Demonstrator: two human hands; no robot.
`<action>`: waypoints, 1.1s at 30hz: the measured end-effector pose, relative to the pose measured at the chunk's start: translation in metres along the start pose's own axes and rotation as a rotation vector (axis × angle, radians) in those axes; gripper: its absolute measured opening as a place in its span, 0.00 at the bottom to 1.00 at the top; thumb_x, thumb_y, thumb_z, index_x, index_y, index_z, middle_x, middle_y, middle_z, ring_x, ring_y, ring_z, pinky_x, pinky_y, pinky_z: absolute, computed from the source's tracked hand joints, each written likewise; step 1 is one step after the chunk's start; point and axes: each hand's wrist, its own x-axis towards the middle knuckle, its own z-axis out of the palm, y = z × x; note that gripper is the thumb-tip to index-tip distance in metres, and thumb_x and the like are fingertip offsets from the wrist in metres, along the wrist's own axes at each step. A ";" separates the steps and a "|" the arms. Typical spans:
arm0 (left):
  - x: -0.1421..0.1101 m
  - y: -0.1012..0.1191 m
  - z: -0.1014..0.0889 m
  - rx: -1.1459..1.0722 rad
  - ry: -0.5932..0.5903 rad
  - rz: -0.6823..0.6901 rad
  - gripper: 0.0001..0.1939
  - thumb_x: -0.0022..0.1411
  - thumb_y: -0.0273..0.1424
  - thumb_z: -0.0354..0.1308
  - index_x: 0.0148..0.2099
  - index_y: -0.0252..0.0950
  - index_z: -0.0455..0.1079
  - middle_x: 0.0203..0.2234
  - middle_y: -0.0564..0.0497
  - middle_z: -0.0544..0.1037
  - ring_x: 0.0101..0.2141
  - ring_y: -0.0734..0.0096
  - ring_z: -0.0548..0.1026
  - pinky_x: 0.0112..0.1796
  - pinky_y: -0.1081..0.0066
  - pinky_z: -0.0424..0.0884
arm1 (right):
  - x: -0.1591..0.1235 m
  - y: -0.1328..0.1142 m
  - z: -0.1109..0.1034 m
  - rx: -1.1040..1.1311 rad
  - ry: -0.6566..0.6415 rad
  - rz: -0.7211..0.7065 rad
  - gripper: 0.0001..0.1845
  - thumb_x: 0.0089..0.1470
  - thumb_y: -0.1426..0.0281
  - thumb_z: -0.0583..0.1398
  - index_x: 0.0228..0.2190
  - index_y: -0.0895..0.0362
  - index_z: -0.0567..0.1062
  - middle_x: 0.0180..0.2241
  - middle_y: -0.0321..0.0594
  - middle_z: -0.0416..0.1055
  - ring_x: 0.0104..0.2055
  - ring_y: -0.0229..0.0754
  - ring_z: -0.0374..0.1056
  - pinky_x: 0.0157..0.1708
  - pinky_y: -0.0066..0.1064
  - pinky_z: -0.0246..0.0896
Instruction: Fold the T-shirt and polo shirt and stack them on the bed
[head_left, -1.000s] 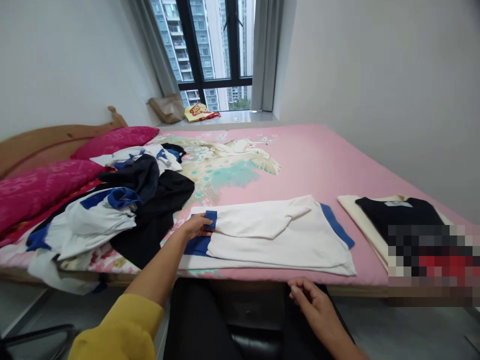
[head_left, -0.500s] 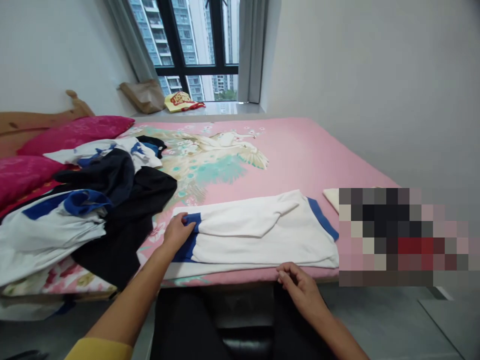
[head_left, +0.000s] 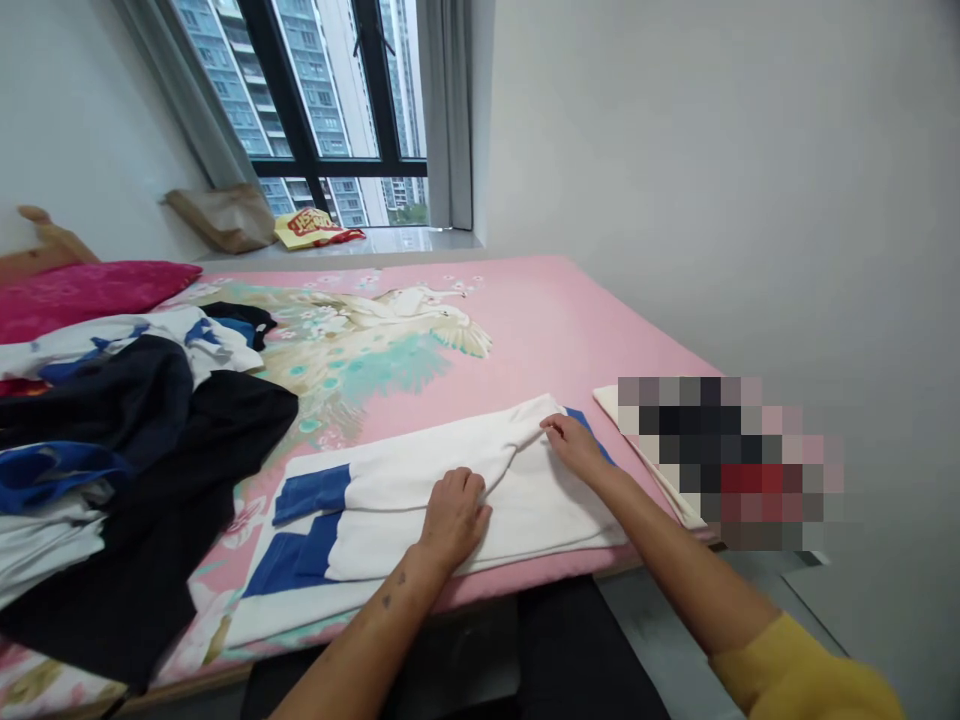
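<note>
A white sweatshirt [head_left: 442, 450] with blue cuffs and a blue collar lies folded on the bed's near edge, its sleeves laid along the body. My left hand [head_left: 454, 515] rests on the sleeve near the middle, fingers slightly bent and thumb apart. Close to the collar, my right hand [head_left: 576, 448] has thumb and fingers closed on a fold of the sleeve; its palm covers part of the collar.
Left of the sweatshirt lies a heap of black, white and blue clothes [head_left: 240, 420]. A pink pillow [head_left: 112, 295] sits behind it. Folded cream cloth [head_left: 611, 402] is at the right, beside a pixelated patch. Bags [head_left: 307, 228] stand on the windowsill.
My left hand has left the blue cuff and moved right to the middle of the sleeve. My right hand has gone from the front edge up to the sleeve near the collar. The view has shifted right.
</note>
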 end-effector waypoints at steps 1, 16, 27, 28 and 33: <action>0.002 -0.002 0.004 -0.002 0.007 -0.017 0.07 0.57 0.29 0.54 0.39 0.35 0.65 0.36 0.46 0.68 0.38 0.61 0.65 0.39 0.63 0.63 | 0.010 0.003 -0.001 -0.021 -0.053 0.011 0.17 0.56 0.68 0.48 0.42 0.57 0.72 0.33 0.40 0.71 0.34 0.39 0.64 0.36 0.30 0.56; -0.007 -0.019 0.012 -0.169 0.077 0.064 0.10 0.63 0.31 0.50 0.41 0.38 0.72 0.37 0.46 0.76 0.39 0.63 0.72 0.40 0.62 0.67 | 0.054 -0.008 -0.006 -0.261 -0.243 0.129 0.10 0.53 0.72 0.53 0.35 0.59 0.72 0.31 0.46 0.73 0.33 0.43 0.67 0.33 0.30 0.54; -0.030 -0.151 -0.023 0.021 0.006 -0.349 0.22 0.62 0.30 0.44 0.56 0.38 0.68 0.58 0.46 0.66 0.61 0.59 0.57 0.60 0.53 0.49 | -0.008 -0.122 0.070 -0.161 -0.167 -0.358 0.23 0.62 0.67 0.43 0.52 0.61 0.67 0.54 0.47 0.65 0.58 0.45 0.56 0.60 0.38 0.42; -0.037 -0.161 -0.024 0.083 -0.047 -0.438 0.23 0.62 0.33 0.44 0.58 0.39 0.65 0.60 0.47 0.62 0.62 0.57 0.54 0.60 0.49 0.46 | -0.013 -0.121 0.082 -0.195 -0.190 -0.334 0.25 0.62 0.65 0.43 0.55 0.61 0.65 0.58 0.48 0.61 0.61 0.47 0.51 0.62 0.42 0.37; -0.069 -0.186 -0.020 0.189 -0.120 -0.606 0.29 0.63 0.43 0.42 0.66 0.46 0.52 0.65 0.52 0.51 0.64 0.58 0.47 0.60 0.47 0.40 | -0.024 -0.090 0.120 -0.327 -0.234 -0.189 0.34 0.62 0.55 0.40 0.64 0.57 0.49 0.66 0.42 0.37 0.68 0.50 0.29 0.63 0.49 0.16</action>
